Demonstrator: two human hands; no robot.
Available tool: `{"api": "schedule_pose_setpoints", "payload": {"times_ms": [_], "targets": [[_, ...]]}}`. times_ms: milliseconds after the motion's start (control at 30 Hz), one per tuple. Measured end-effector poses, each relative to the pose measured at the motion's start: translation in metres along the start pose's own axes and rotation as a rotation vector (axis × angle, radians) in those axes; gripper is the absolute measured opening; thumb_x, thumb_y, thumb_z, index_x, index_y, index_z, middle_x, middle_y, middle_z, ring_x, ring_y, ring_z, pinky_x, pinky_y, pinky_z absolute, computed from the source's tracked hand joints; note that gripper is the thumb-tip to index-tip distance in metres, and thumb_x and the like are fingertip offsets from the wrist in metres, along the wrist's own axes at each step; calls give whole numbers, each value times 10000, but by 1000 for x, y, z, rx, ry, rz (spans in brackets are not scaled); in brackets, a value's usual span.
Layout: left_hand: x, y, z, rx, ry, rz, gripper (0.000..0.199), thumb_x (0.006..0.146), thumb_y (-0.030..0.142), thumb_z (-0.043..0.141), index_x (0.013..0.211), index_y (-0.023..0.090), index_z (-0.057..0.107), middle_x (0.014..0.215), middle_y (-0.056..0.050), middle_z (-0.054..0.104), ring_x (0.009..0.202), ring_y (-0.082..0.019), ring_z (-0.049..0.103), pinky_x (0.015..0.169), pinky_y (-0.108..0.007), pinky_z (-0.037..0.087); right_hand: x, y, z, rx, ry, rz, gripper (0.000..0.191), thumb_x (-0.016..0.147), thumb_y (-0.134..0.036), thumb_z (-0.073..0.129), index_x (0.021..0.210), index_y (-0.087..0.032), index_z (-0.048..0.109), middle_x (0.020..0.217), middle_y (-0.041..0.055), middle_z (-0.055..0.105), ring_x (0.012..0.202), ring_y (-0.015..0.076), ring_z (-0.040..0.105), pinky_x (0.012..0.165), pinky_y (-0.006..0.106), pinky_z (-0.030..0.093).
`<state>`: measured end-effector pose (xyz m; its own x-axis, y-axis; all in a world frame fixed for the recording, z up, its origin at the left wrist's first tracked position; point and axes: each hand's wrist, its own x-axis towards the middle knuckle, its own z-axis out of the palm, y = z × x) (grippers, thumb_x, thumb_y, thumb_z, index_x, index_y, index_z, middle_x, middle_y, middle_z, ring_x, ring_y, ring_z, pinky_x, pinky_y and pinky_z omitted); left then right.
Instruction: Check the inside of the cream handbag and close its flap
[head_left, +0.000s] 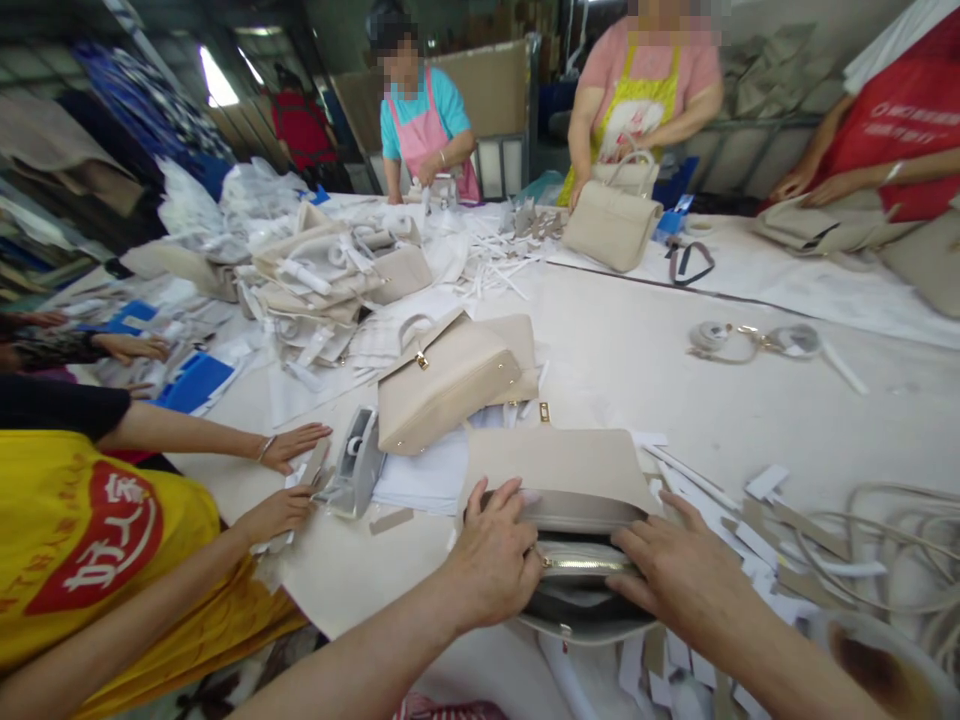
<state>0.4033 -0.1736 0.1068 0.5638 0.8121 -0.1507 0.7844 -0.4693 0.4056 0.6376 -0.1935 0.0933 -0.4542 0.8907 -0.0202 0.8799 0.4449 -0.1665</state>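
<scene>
1. Left hand (495, 555) grasps the left side of an open beige handbag (555, 460), fingers curled at its rim.
2. Right hand (675, 565) grasps the right side, fingertips inside the opening.
3. Gold zipper (589, 564) between the hands; the bag sits on a pale table (615, 350).
4. Beyond, to the left, a clasped handbag (450, 390) lies tilted, partly over white sheets (420, 482).

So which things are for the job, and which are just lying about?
For the job:
the open bag, held by the left hand and right hand
its gold zip

Probably just lying about:
the closed bag beyond it
the grey tape dispenser
the white scrap on the right
</scene>
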Motion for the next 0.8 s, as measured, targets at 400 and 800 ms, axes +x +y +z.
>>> {"api": "schedule_pose_setpoints", "payload": {"times_ms": [400, 800], "targets": [[-10, -11, 2, 42, 77, -54, 221, 854, 307, 468, 737, 197, 619, 1232, -54, 535, 1291, -237, 315, 1101, -536, 76, -5, -1, 23, -173, 194, -146, 185, 735, -151, 561, 571, -229, 524, 529, -42, 522, 600, 163, 507, 1064, 463, 166], [-19, -13, 1, -14, 49, -27, 190, 843, 286, 483, 734, 205, 616, 1261, -18, 516, 1269, -215, 332, 1100, -519, 52, 0, 0, 15, -142, 141, -165, 132, 688, -203, 605, 569, -230, 553, 543, -36, 562, 604, 167, 536, 1025, 473, 187]]}}
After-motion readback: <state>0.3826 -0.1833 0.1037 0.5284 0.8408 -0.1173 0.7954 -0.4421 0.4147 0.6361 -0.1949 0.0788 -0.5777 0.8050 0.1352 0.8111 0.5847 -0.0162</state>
